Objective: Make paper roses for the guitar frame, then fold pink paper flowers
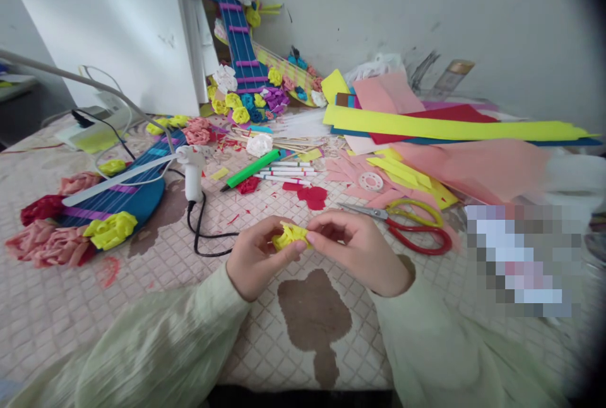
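Both my hands meet over the middle of the table, pinching a small yellow paper flower (290, 235). My left hand (258, 256) grips it from the left, thumb along its lower edge. From the right, my right hand (353, 247) has thumb and fingertips closed on its edge; those fingers are partly hidden. Just beyond lie red paper petals (312, 198). To the right of my right hand rest scissors (416, 231) with red and yellow handles. Left of my hands stands a white glue gun (192, 177) with a black cord.
A blue paper guitar (151, 190) with paper flowers lies at left; another blue guitar neck (243, 48) leans at the back. A green marker (253, 170), several white pens (286, 173), yellow paper strips (440, 125) and pink sheets (473, 165) cover the far side. A lamp arm (108, 86) reaches in from the left.
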Tool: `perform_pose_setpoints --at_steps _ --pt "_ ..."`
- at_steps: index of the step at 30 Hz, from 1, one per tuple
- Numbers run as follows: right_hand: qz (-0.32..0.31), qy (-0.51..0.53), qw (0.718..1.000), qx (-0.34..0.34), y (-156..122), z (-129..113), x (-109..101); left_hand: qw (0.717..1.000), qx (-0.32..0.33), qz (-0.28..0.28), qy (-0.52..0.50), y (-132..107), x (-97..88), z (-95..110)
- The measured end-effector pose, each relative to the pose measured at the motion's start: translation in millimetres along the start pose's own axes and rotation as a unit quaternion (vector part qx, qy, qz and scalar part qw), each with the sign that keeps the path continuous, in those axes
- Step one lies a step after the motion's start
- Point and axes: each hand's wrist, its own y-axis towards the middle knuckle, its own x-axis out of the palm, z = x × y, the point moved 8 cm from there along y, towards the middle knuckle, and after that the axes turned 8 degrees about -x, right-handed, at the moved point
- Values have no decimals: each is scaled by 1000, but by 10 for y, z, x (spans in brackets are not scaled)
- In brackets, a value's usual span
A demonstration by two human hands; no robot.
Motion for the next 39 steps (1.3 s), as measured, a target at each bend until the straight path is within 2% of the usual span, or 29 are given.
perform_pose_setpoints --at_steps 8,16,24,32,39 --pt "-14 -17 1000 -19 1 -40 -6 1000 11 -3 -18 -7 11 -8" --pt "-14 -60 997 -39 0 -55 9 1000 14 2 12 -20 11 13" --pt "24 -85 994 -71 -7 -86 -3 998 -31 -3 -51 -6 35 -18" --pt "28 -60 997 -37 5 -58 -16 999 -28 11 -41 8 11 -50" --pt "-15 -19 1000 10 6 2 -1 998 33 24 49 -15 -6 -22"
